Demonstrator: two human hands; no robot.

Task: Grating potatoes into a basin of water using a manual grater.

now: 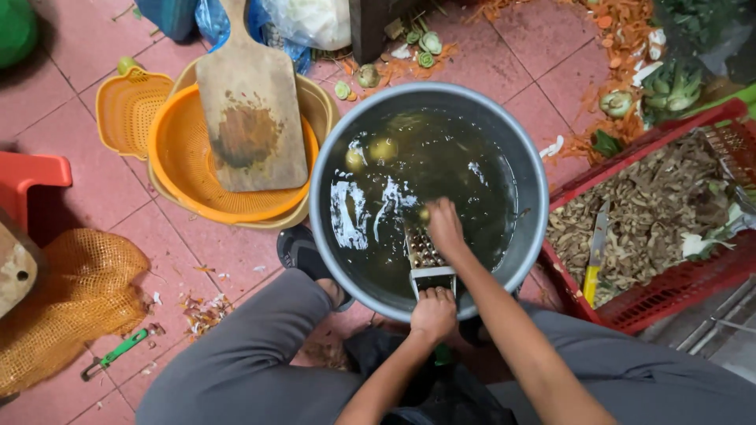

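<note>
Over the water-filled steel basin [504, 130], your left hand [434, 313] clamps the metal grater [426, 258] by its near end while your right hand [445, 227] closes on a small vegetable piece, pressed against the teeth; a slip could scrape your fingertips.

So the person's wearing loose grey fabric trousers [236, 370], both forearms showing bare with no sleeves, plus a dark slip-on sandal [303, 253] on one foot. No rings or watch showing.

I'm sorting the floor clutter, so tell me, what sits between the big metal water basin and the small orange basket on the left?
In the head view, an orange colander nested in a beige basin, with a wooden cutting board across it.
</note>
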